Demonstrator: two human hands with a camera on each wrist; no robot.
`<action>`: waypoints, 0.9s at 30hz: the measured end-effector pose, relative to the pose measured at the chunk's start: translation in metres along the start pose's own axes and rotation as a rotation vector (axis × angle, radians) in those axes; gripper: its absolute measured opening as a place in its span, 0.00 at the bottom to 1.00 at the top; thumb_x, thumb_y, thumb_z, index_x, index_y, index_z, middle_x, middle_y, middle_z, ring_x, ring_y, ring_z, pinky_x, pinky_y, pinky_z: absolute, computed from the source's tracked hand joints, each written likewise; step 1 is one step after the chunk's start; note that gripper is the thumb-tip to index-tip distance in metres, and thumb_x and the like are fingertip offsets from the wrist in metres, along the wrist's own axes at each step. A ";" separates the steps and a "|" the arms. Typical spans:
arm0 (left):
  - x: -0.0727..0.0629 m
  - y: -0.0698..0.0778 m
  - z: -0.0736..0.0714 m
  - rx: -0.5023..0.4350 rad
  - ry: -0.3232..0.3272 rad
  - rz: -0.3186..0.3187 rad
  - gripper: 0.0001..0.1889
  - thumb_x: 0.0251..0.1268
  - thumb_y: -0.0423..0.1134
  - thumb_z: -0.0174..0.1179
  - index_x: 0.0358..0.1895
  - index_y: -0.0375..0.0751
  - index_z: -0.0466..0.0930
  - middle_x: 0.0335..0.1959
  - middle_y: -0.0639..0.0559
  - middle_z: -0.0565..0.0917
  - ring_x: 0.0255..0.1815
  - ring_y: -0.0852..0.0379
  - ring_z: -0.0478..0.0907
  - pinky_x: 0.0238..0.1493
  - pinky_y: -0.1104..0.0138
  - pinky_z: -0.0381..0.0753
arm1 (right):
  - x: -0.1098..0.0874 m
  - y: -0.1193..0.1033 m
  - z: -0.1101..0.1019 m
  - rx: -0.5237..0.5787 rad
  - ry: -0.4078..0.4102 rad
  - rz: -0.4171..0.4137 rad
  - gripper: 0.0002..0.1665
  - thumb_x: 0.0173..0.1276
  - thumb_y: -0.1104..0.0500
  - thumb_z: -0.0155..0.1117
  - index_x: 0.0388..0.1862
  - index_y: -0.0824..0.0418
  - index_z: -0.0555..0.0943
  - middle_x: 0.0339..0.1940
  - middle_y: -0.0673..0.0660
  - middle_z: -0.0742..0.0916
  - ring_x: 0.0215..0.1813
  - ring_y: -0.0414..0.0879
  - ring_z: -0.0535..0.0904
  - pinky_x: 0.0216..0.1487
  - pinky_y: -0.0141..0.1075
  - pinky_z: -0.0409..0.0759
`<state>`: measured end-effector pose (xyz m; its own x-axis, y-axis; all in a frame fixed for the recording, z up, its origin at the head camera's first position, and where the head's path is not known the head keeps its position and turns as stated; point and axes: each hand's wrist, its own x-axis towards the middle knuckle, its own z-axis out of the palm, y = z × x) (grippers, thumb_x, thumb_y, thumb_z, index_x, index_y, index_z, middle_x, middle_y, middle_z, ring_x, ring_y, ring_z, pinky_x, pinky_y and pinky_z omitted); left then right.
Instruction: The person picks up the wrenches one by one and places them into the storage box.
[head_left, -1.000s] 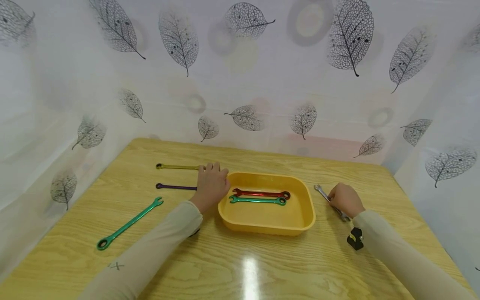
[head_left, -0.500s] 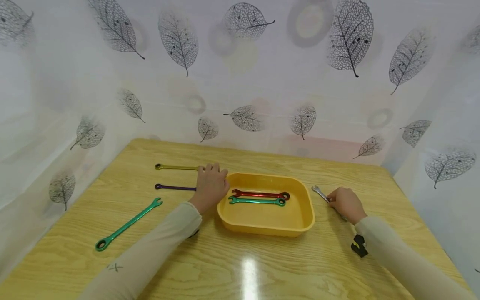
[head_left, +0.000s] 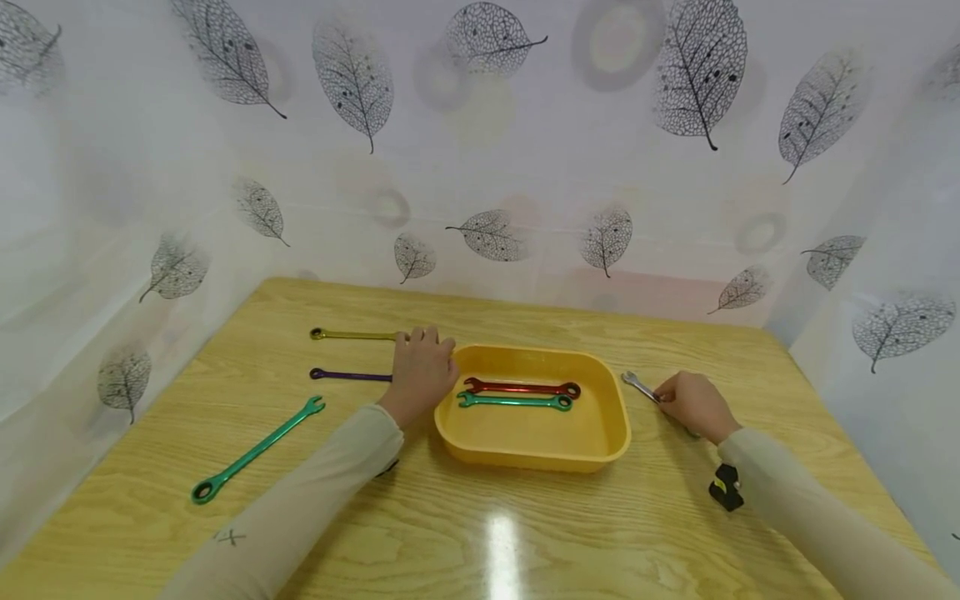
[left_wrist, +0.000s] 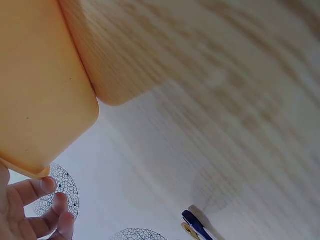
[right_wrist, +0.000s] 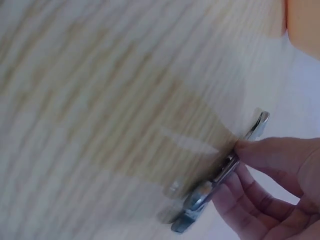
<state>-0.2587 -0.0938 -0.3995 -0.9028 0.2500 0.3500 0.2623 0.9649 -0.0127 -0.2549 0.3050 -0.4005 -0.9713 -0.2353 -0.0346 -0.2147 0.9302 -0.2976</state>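
A yellow tray sits mid-table and holds a red wrench and a small green wrench. My left hand rests with relaxed fingers against the tray's left rim, covering the near ends of a gold wrench and a purple wrench. To the right of the tray, my right hand pinches a silver wrench by its shaft, on or just above the table; its head pokes out toward the tray. A long green wrench lies at the front left.
The wooden table is walled on three sides by a leaf-printed curtain. A black wrist device shows on my right sleeve. The purple wrench's tip appears at the bottom of the left wrist view.
My right hand has shifted slightly left and back with the silver wrench, its head now nearer the tray. The left hand has stayed put.
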 end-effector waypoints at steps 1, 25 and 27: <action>0.000 0.000 0.000 -0.002 -0.002 -0.001 0.10 0.64 0.44 0.52 0.40 0.46 0.80 0.38 0.45 0.78 0.45 0.44 0.74 0.53 0.49 0.70 | -0.001 0.002 0.000 0.013 0.001 -0.011 0.12 0.57 0.67 0.63 0.39 0.72 0.84 0.30 0.63 0.87 0.28 0.47 0.81 0.31 0.43 0.79; -0.001 0.001 -0.001 -0.024 0.024 -0.004 0.09 0.63 0.42 0.53 0.38 0.45 0.81 0.38 0.44 0.79 0.45 0.44 0.75 0.53 0.48 0.70 | 0.000 0.007 0.001 0.037 0.039 -0.063 0.09 0.57 0.66 0.66 0.35 0.70 0.86 0.25 0.58 0.87 0.25 0.43 0.78 0.27 0.37 0.77; -0.001 0.001 -0.001 -0.026 0.022 -0.005 0.09 0.63 0.43 0.53 0.38 0.45 0.81 0.38 0.44 0.79 0.45 0.44 0.75 0.53 0.48 0.70 | 0.001 0.010 -0.001 0.059 0.017 -0.062 0.09 0.57 0.65 0.66 0.35 0.70 0.86 0.25 0.58 0.87 0.25 0.42 0.78 0.27 0.37 0.77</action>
<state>-0.2568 -0.0929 -0.3986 -0.8962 0.2434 0.3708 0.2671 0.9636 0.0130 -0.2577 0.3140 -0.4024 -0.9580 -0.2868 0.0018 -0.2688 0.8958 -0.3540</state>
